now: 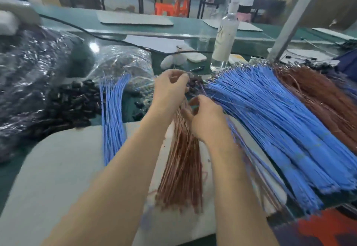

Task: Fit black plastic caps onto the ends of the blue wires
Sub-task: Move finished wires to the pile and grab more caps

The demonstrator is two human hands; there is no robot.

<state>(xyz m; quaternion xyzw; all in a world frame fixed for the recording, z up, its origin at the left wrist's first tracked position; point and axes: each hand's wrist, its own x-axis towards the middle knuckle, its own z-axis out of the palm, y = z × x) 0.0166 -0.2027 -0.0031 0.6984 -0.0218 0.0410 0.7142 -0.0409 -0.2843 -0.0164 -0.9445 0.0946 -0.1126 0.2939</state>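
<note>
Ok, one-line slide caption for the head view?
Left hand pinches black caps; right hand works beside the large blue wire bundle.

Bare white pad [58, 168] at left, black caps [71, 106] beyond, blue wires [270, 122] crowding right, bottle [225, 38] behind

Left grip [170, 88] and right grip [206, 119] hover close together, both curled, left farther forward.

A broad fan of thin blue wires [280, 120] lies flat just right of the right hand [206, 119]. A slimmer blue bundle [113, 114] lies straight, left of the left hand [170, 89]. Farther left sits a loose heap of small black caps [71, 106].
</note>
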